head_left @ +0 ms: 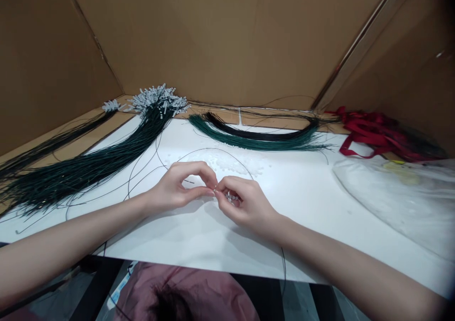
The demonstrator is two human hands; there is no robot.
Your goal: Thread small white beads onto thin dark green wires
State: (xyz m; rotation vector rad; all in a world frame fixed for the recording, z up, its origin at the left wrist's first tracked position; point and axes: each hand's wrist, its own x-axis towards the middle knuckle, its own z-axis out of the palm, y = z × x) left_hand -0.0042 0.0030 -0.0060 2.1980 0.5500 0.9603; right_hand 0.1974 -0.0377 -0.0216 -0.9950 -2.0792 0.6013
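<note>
My left hand (181, 186) and my right hand (247, 202) meet fingertip to fingertip above the middle of the white board (199, 236). Both are closed in a pinch on a thin beaded wire (215, 189), largely hidden by the fingers. Small white beads (232, 198) on it show in the hollow of my right hand. A dark thin wire (209, 148) arcs over behind both hands. Just beyond them, many loose white beads (222, 162) lie scattered on the board.
On the left lies a big bundle of green wire stems (95, 167) with white beaded tips (156, 98), beside a smaller bundle (71, 134). Green and black wires (256, 141) curve along the back. Red ribbon (373, 131) and a clear plastic bag (401, 202) are right. Cardboard walls (213, 41) enclose the board.
</note>
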